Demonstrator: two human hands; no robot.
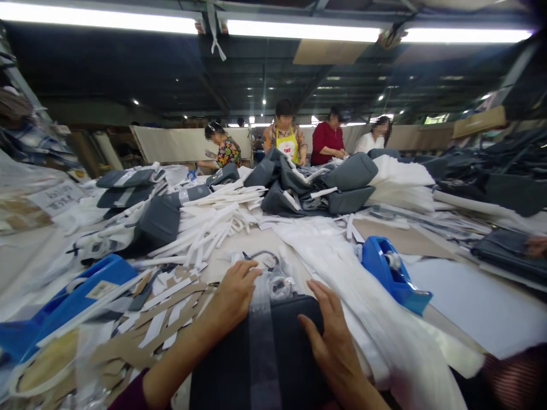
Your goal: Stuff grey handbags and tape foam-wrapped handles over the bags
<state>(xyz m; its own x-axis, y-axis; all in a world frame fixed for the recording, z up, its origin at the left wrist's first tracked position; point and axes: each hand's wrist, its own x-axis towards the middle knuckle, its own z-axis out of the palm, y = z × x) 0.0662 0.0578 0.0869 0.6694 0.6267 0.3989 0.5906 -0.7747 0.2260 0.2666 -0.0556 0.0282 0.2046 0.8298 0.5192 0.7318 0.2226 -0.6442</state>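
Observation:
A dark handbag (299, 353) lies in front of me, with a strip of clear tape (261, 341) running down its face. Clear plastic wrap (281, 287) covers the fittings at its far end, where a dark strap loop shows. My left hand (237, 293) rests at the far left corner, its slightly bent fingers touching the taped wrap. On the right side, my right hand (335, 336) lies against the bag with thumb and fingers apart. Neither hand is closed around anything that I can see.
Blue tape dispensers stand left (100, 285) and right (393, 273). Paper scraps (171, 307), white strips (213, 228) and long white foam sheets (342, 273) surround the bag. A heap of dark bags (316, 182) lies beyond. Several people work behind it; another person's hand (536, 247) is far right.

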